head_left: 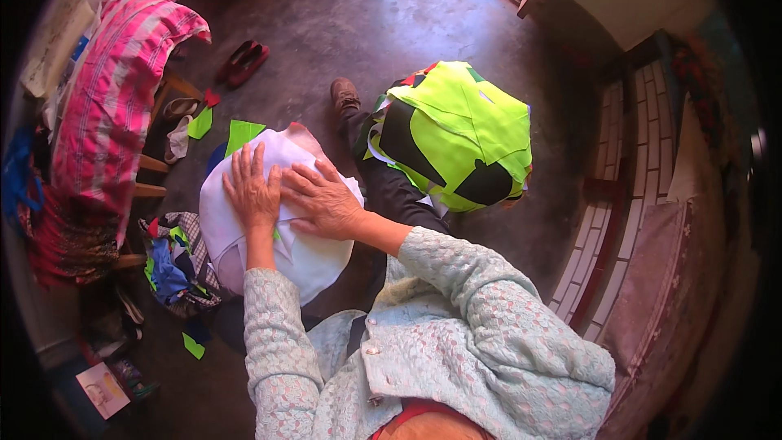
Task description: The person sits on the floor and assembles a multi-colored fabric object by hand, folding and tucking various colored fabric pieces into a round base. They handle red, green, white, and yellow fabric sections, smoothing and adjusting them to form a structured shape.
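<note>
My left hand [254, 195] lies flat on a rounded pile of white cloth pieces [322, 265], its fingers stretched forward. Beside it, my right hand [324, 202] rests flat on the same pile, fingers spread and pointing left. Neither hand grips anything. A bright green scrap [243, 135] sticks out at the pile's far edge, and a pinkish piece shows near its far right corner. What holds up the pile is mostly hidden. To the right, a large heap of neon yellow and black fabric [456, 134] stands next to my outstretched leg.
A pink checked cloth [114, 106] drapes over wooden furniture at left. Below it is a bag of mixed scraps [175, 269]. Dark red shoes [243, 63] and green scraps [194, 345] lie on the grey floor [326, 8]. A bench-like slatted frame [607, 195] runs along the right.
</note>
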Demonstrator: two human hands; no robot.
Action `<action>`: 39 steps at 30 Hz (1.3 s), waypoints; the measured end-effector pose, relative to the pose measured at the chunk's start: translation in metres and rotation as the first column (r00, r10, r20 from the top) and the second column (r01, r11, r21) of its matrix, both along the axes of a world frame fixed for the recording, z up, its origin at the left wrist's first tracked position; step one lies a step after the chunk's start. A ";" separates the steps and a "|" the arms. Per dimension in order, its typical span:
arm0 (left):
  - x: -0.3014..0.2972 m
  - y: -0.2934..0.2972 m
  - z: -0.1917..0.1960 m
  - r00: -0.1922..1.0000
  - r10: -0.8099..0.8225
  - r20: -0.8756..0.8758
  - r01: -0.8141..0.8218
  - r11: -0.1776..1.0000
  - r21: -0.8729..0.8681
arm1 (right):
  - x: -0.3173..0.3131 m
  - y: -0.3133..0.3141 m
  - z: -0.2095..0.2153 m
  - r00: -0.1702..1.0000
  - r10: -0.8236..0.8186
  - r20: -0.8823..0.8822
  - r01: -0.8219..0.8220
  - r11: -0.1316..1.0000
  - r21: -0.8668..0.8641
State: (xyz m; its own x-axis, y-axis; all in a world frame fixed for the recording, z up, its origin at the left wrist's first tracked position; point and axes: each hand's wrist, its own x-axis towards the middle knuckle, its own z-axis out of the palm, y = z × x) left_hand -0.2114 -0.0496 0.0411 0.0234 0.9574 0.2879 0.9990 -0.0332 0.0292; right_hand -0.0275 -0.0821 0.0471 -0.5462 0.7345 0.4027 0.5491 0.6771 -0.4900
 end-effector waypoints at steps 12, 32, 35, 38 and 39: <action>0.004 0.000 -0.002 0.999 0.004 -0.048 -0.002 0.999 0.048 | 0.182 0.027 -0.007 0.787 -0.586 -0.191 0.605 0.794 0.054; 0.004 -0.001 -0.001 1.000 0.005 -0.010 -0.005 0.999 0.048 | 0.290 0.041 -0.066 0.291 -0.855 0.430 0.846 0.440 0.302; 0.003 -0.003 0.001 1.000 0.014 0.005 -0.015 0.999 0.049 | 0.291 0.043 -0.069 0.302 -0.857 0.418 0.836 0.448 0.316; 0.005 -0.002 0.002 1.000 0.004 0.004 -0.005 0.996 0.089 | 0.296 0.039 -0.073 0.343 -0.859 0.381 0.844 0.460 0.277; 0.007 -0.001 0.003 1.000 0.005 0.014 -0.007 0.996 0.090 | 0.301 0.038 -0.077 0.346 -0.870 0.352 0.849 0.450 0.278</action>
State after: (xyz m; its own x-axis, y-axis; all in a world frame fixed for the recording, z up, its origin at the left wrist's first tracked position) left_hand -0.2046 -0.0509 0.0436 0.0129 0.9277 0.3731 0.9987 -0.0303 0.0406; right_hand 0.2734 -0.0444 -0.0295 0.2730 0.8873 0.3717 0.9606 -0.2721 -0.0560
